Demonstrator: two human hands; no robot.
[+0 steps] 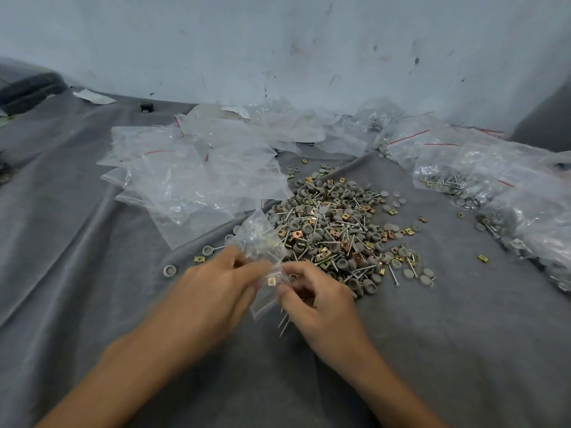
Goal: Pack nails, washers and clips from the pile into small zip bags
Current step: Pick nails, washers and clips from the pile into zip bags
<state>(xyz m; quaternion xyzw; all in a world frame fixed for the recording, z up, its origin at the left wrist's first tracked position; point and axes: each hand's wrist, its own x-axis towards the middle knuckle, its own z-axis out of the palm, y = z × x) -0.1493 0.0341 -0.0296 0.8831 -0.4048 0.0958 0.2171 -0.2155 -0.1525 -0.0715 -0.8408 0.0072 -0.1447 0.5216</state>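
Clear plastic zip bag [262, 242]: one, held up between the two hands just in front of the pile; one gold clip is seen through its lower part, the rest of its contents being blurred.
Left hand [216, 285]: the bag's near edge is pinched between thumb and fingers.
Right hand [318, 301]: the fingers are curled and drawn together at the bag's lower edge; a small bunch of nails is gripped in them.
Nails [283, 322]: at least two shafts are seen sticking out below the right fingers, pointing down and to the left; the exact number cannot be told.
Pile [336, 236]: one heap, just beyond the hands; grey washers, gold and copper-coloured clips and steel nails are mixed in it, too many to be counted.
Strays: two ring washers [169, 270] and one clip [199, 258] are laid singly left of the hands; one more clip [482, 258] is set well apart on the right.
Empty bags [191, 174]: one overlapping spread, left of the pile; the number cannot be told.
Filled bags [494, 186]: several, heaped to the right of the pile.
Grey cloth [92, 242]: everything is laid on it.
Wall [278, 41]: pale and scuffed, behind the bags.
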